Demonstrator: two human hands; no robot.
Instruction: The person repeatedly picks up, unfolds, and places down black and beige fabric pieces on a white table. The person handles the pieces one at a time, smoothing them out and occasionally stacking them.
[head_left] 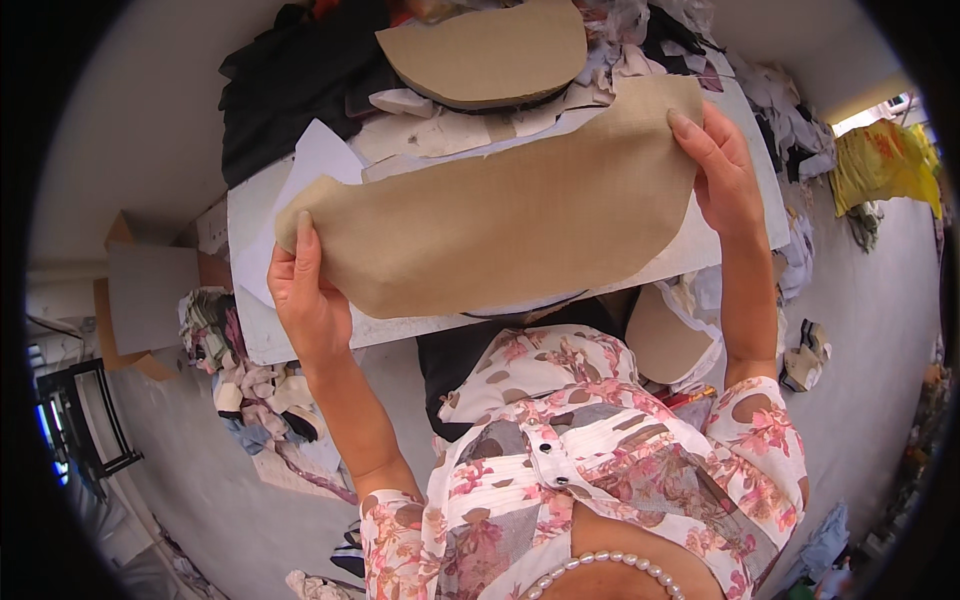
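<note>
Between my two hands a wide tan cloth piece point(500, 215) is stretched above the white table. Its lower edge curves, and its upper edge runs nearly straight. My left hand point(308, 300) pinches the left end, thumb on top and fingers behind. At the upper right corner, my right hand point(722, 165) grips the cloth the same way. Beneath the cloth lie white sheets point(318, 160), partly hidden by it. Farther back rests a stack of similar tan half-round pieces point(490, 50).
Black fabric point(295, 90) is heaped at the table's point(260, 335) far left. Scraps point(265, 400) pile on the floor at left, near an open cardboard box point(150, 305). Another tan piece point(665, 335) lies by my lap. Sandals point(805, 355) and a yellow cloth point(885, 165) are at right.
</note>
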